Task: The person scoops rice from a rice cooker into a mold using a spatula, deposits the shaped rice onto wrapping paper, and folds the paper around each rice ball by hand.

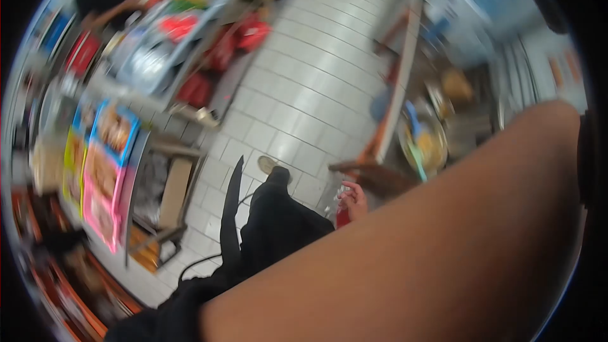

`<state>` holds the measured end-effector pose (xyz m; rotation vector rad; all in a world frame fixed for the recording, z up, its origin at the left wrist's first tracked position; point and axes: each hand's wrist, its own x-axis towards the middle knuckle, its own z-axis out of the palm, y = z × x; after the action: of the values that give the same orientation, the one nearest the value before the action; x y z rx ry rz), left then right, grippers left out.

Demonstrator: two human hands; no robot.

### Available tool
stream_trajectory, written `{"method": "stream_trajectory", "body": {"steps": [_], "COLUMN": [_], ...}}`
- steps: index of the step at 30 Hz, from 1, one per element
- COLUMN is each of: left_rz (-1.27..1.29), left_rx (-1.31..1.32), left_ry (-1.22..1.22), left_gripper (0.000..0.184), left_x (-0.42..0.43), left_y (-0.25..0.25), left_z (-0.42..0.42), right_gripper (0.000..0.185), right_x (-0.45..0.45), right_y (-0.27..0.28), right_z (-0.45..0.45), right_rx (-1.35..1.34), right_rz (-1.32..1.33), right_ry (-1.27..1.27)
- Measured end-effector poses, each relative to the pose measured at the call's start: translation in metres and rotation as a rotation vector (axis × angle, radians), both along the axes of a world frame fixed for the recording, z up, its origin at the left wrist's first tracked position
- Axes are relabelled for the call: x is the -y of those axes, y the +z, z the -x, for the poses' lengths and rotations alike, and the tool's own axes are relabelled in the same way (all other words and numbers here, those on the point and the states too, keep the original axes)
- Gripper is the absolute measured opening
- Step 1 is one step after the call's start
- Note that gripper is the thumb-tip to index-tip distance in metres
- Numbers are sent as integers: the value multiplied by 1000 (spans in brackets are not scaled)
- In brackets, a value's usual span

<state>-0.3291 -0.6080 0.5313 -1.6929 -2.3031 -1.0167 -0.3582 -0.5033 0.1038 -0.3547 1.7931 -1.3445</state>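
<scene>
One bare arm (pixel 392 234), which looks like the left, is closest and fills the low right side. Its hand is out of view, so I cannot tell if it is open or holding something. Past it, the right hand (pixel 354 201), as it seems, has its fingers curled around a red thing (pixel 342 216) with clear plastic by it. This is low down, next to the dark trouser leg (pixel 278 209). The big arm blocks the view, so the red thing could bump the wooden table (pixel 400 85). If the fingers get loose, it could slip and fall on the shiny tile floor (pixel 297 69). A bowl (pixel 444 152) with a blue spoon (pixel 414 120) and a green spoon (pixel 417 161) is near too. A swinging arm could knock the spoons and spill the food.
</scene>
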Motion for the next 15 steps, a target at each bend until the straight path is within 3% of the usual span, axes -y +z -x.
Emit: {"method": "stream_trajectory", "body": {"steps": [5, 9, 13, 15], "left_rz": [184, 293, 374, 324], "left_rx": [43, 50, 227, 470], "left_ry": [-384, -626, -515, -328], "left_gripper": [39, 39, 38, 34], "left_x": [-144, -256, -311, -291], "left_y": [-16, -19, -69, -151], "left_z": [17, 40, 84, 123], "right_gripper": [34, 31, 29, 34], "right_x": [-172, -304, -372, -390], "right_y": [27, 41, 37, 22], "right_z": [-32, -97, -133, -130], "right_rx": [-169, -293, -351, -310], "right_rz": [-19, -287, -582, -687], "right_ry": [-519, -886, -994, -928]}}
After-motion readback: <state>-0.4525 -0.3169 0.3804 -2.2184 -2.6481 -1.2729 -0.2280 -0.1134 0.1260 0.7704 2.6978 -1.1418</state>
